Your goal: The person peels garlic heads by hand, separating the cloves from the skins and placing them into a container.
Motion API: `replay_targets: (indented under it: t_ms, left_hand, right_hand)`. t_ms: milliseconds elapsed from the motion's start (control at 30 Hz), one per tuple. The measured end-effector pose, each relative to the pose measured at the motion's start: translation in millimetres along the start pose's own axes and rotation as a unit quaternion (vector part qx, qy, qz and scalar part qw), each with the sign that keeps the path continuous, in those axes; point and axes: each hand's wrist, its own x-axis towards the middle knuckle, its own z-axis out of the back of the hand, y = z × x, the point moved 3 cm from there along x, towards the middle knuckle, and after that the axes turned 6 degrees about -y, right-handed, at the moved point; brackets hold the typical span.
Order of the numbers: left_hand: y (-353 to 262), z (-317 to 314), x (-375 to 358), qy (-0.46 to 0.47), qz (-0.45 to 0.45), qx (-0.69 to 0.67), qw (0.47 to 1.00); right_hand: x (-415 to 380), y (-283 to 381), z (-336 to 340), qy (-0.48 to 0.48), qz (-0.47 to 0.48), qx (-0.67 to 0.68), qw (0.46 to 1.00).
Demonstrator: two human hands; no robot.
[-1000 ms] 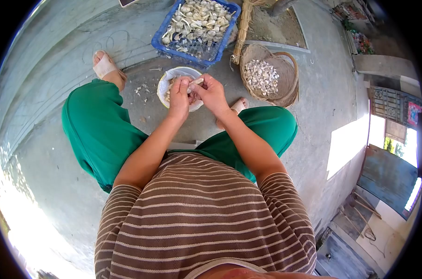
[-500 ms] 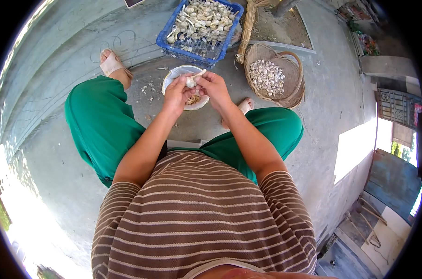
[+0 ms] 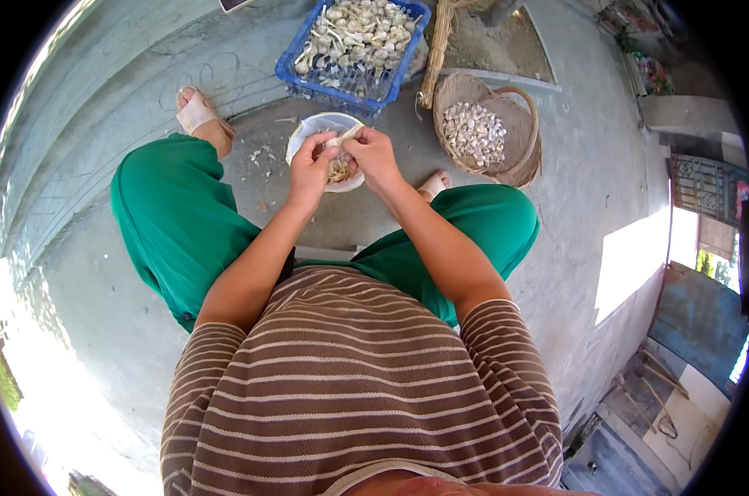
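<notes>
A pale garlic bulb [image 3: 335,143] with a stub of dry stem is pinched between my two hands. My left hand [image 3: 311,168] grips it from the left, thumb and fingers closed. From the right, my right hand [image 3: 372,155] holds the stem end in a pinch. Both hands are over a white bowl [image 3: 298,139] on the ground, with brownish peelings [image 3: 340,172] inside. Fingers cover part of the bulb, so how much skin is still on it cannot be seen.
Beyond the bowl, a blue plastic crate [image 3: 287,73] holds many garlic bulbs [image 3: 366,33]. To the right stands a wicker basket [image 3: 519,136] with a handle and loose garlic cloves [image 3: 473,132]. A straw bundle [image 3: 437,54] lies between them. Garlic scraps [image 3: 263,155] litter the concrete.
The bulb and both hands have shifted slightly, and the fingers have drawn closer around the bulb, covering more of it. The peelings in the bowl show more.
</notes>
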Motion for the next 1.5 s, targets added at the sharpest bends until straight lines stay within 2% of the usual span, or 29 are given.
replay_targets:
  t_ms: [67,200,267,300,367,500,700,800,1000,1067,1200,1267,1500]
  left_hand:
    - [-4,-2,-4,-0.002,0.001,0.001,1.000]
    - [-5,-5,-6,0.001,0.015,-0.045,0.999]
    - [-2,-1,1,0.011,0.046,-0.160,0.986]
    - [-4,1,2,0.010,0.046,-0.161,0.986]
    - [-9,3,5,0.001,0.022,-0.142,0.990]
    - [-6,5,6,0.017,0.034,-0.134,0.990]
    - [-14,5,1,0.016,0.092,-0.157,0.983]
    - [-12,6,0,0.068,0.124,-0.191,0.971]
    - [-9,9,9,0.092,0.209,-0.234,0.945]
    - [-11,8,10,0.071,0.247,-0.252,0.933]
    - [-22,-2,8,0.052,0.208,-0.266,0.940]
    - [-14,3,10,0.013,0.111,-0.176,0.978]
    - [1,9,16,0.041,0.182,-0.205,0.961]
  right_hand:
    - [0,-3,0,-0.034,0.018,-0.014,0.999]
    - [0,-6,2,-0.031,0.024,0.032,0.999]
    - [-5,-1,-3,0.036,-0.004,0.105,0.994]
    - [-7,3,-5,0.037,-0.005,0.104,0.994]
    - [-11,11,-10,0.051,0.013,0.071,0.996]
    - [-7,13,-5,0.044,0.017,0.028,0.999]
    - [-15,20,-7,-0.002,0.048,-0.014,0.999]
    - [-19,21,-5,-0.020,0.067,-0.033,0.997]
    - [-23,34,-5,0.059,0.083,0.006,0.995]
    - [-13,25,-1,0.068,0.092,-0.070,0.991]
    - [-7,27,-1,0.037,0.090,-0.045,0.994]
    - [-4,27,-1,0.031,0.115,-0.080,0.990]
    - [1,21,1,0.030,0.152,-0.137,0.978]
